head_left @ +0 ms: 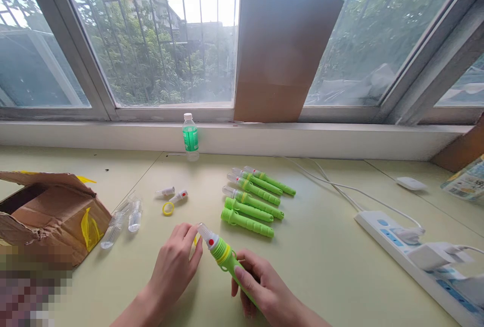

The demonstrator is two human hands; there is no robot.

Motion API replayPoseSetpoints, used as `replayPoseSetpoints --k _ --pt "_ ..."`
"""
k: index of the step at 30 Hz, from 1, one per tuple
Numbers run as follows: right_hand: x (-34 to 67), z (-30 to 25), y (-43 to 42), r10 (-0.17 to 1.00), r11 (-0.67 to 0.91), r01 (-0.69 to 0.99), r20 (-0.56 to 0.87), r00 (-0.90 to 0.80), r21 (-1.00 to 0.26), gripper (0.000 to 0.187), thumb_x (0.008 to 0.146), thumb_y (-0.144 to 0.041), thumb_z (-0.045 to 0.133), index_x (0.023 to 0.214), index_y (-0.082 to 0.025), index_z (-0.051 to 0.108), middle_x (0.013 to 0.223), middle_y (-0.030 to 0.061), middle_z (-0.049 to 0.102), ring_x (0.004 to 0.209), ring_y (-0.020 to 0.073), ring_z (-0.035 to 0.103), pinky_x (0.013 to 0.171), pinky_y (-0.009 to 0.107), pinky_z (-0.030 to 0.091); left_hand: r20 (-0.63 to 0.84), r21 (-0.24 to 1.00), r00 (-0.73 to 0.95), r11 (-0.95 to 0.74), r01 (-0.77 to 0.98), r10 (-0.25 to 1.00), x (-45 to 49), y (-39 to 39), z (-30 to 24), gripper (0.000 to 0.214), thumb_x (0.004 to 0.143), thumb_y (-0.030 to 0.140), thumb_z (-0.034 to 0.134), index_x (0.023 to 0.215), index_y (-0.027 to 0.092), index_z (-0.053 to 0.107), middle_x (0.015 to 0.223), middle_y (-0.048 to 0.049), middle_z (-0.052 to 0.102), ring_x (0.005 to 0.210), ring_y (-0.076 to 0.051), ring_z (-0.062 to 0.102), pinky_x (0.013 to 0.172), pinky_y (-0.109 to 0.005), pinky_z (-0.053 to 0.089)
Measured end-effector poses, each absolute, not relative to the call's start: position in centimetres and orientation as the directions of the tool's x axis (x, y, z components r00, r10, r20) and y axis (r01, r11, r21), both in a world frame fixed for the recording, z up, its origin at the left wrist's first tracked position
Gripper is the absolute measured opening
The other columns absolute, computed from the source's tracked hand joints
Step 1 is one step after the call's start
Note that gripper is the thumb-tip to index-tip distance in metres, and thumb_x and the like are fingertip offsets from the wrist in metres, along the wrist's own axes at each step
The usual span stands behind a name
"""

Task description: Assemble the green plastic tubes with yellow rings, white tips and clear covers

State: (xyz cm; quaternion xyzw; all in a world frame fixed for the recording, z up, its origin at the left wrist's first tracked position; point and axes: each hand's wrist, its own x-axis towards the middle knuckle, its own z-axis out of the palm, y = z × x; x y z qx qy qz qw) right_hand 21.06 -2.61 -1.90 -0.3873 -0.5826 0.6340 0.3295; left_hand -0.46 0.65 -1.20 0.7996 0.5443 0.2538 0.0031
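Note:
My right hand (260,281) is wrapped round a green light stick (236,266), tilted with its tip up and to the left. The stick has a threaded collar, a yellow band, a white piece with a red button and a clear tip. Close to that tip, my left hand (177,254) has its thumb and fingers curled round a yellow ring (195,240), mostly hidden. Beyond lie several green sticks in a row; the nearest green handle (247,222) and the one behind it have no clear tip. A loose yellow ring (168,209) rests by two white pieces (178,197).
An open cardboard box (64,216) stands at left, with clear ribbed tubes (135,214) beside it. A plastic bottle (190,138) is at the back by the window. On the right lies a power strip (393,246) with plugs and white cables (340,183).

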Motion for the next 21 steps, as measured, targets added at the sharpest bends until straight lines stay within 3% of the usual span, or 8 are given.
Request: replayPoseSetpoints --k 6,14,21 --pt "21.07 -1.68 -2.58 0.868 -0.105 0.036 -0.11 -0.485 -0.994 0.039 0.091 -0.054 0.043 0.099 -0.017 0.052 0.075 -0.0004 0.059 0.044 0.0057 0.047 0.042 0.018 0.034 0.411 0.311 0.288 -0.43 0.847 0.865 -0.45 0.83 -1.2 0.014 0.091 0.022 0.039 0.094 0.021 0.053 0.092 -0.0042 0.059 0.087 -0.019 0.059 0.071 -0.031 0.052" --pt "21.01 -1.76 -2.62 0.867 -0.102 0.041 -0.109 -0.486 -0.994 0.039 0.091 -0.054 0.043 0.097 -0.017 0.051 0.074 -0.0005 0.059 0.043 0.0059 0.047 0.041 0.019 0.033 0.368 0.266 0.335 -0.443 0.856 0.867 -0.15 0.93 -1.0 0.019 0.091 0.02 0.04 0.08 0.021 0.055 0.087 -0.0047 0.062 0.082 -0.019 0.061 0.065 -0.031 0.052" --pt "20.94 -1.86 -2.63 0.869 -0.101 0.027 -0.102 -0.483 -0.994 0.038 0.091 -0.053 0.044 0.097 -0.016 0.051 0.074 -0.0007 0.058 0.042 0.0052 0.047 0.04 0.018 0.033 0.295 0.281 0.346 -0.427 0.86 0.891 -0.3 0.92 -1.15 0.019 0.091 0.023 0.041 0.083 0.021 0.058 0.093 -0.0045 0.063 0.086 -0.02 0.06 0.074 -0.035 0.051"
